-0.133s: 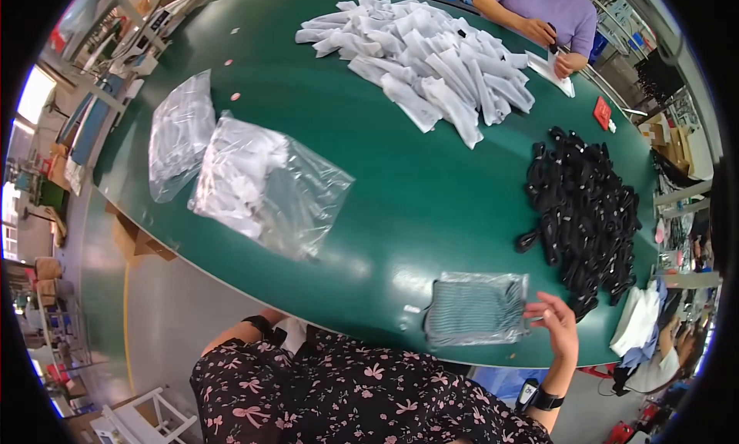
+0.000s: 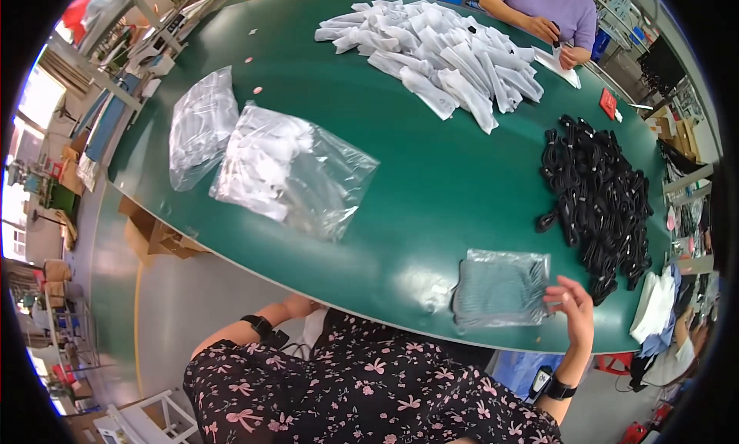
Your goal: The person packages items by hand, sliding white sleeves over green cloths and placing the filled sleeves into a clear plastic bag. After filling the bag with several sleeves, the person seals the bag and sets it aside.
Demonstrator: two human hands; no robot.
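My right hand hovers at the table's near edge with its fingers spread. Its thumb and fingertips touch the right side of a clear plastic bag that holds folded grey-green fabric and lies flat on the green table. My left forearm, with a black wristband, bends in front of my floral dress. My left hand is mostly tucked below the table edge, so its fingers do not show.
A heap of black cords lies just beyond the bag on the right. Two large clear bags of white items sit at the left. A pile of white packets lies far across, where another person in purple works.
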